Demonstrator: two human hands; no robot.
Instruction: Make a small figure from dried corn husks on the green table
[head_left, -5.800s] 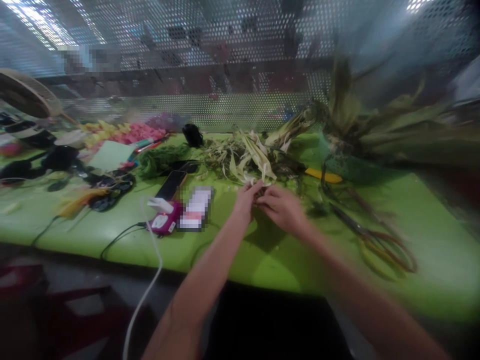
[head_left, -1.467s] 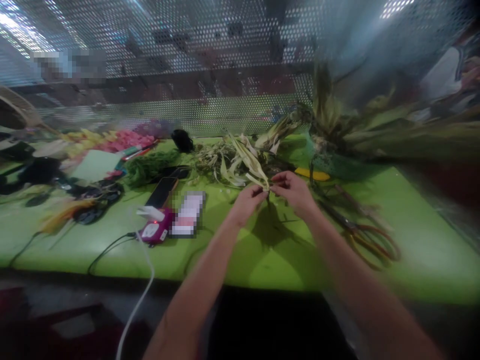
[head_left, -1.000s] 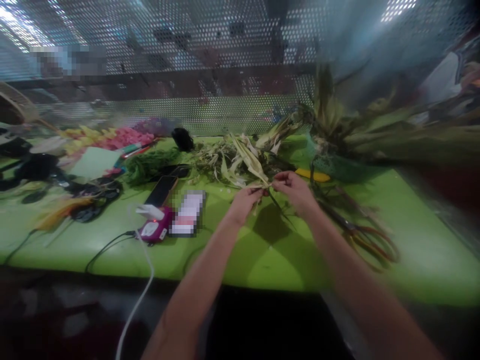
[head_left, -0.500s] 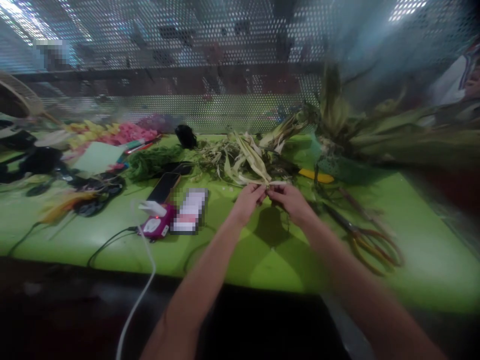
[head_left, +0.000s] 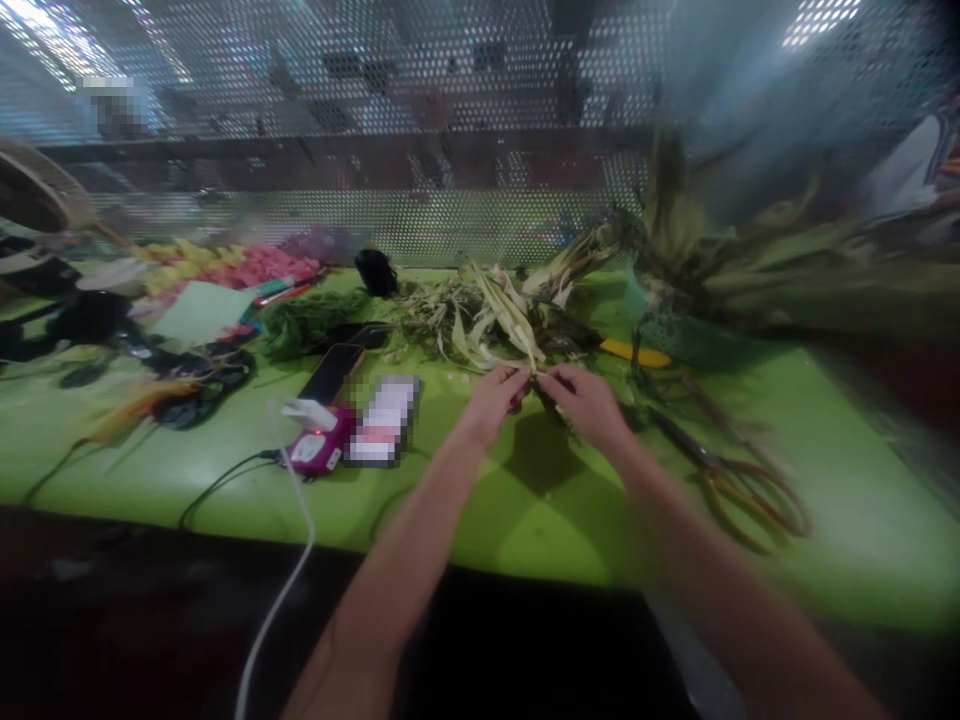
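Observation:
Both hands meet over the green table, pinching the base of a bundle of pale dried leaves (head_left: 512, 318) that look like corn husks. My left hand (head_left: 498, 392) has its thumb and fingers pressed together on the stem end. Close beside it, my right hand (head_left: 581, 395) is closed on the same end from the other side. The long leaves fan up and away from the fingertips. Just behind lies a heap of dry stalks and leaves (head_left: 435, 310). My fingers partly hide the gripped end.
Long-handled scissors (head_left: 739, 485) lie right, below a yellow-handled tool (head_left: 636, 352). Left are two phones (head_left: 334, 375), a purple power adapter (head_left: 319, 445) with a white cable, green fibre (head_left: 315, 318), and pink and yellow material (head_left: 247, 268). A green basket (head_left: 697, 335) holds large dry leaves.
A pale strip that stuck out over my right fingers no longer shows. My right fingers have shifted slightly at the leaf base; both hands stay at the same spot.

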